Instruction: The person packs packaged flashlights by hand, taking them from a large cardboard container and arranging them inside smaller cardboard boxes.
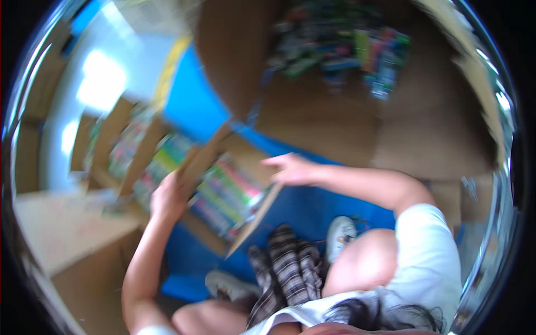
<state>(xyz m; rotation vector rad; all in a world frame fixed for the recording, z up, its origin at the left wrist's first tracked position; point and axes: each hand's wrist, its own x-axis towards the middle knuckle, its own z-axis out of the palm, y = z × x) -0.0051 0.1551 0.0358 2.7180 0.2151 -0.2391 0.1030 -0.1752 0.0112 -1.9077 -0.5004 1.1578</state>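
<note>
Between my hands, tilted, is an open cardboard box holding several colourful flat packs in a row; blur hides what they are. My left hand is closed round the box's left side, near its upper edge. At the far end of the right side, my right hand grips the cardboard edge, with its index finger stretched out to the left. The box is above a blue surface, in front of my knees.
More cardboard boxes with colourful packs stand at the left. A large open carton at the far right holds a pile of small colourful packs. Nearer on the left is a closed carton. My shoes are close by.
</note>
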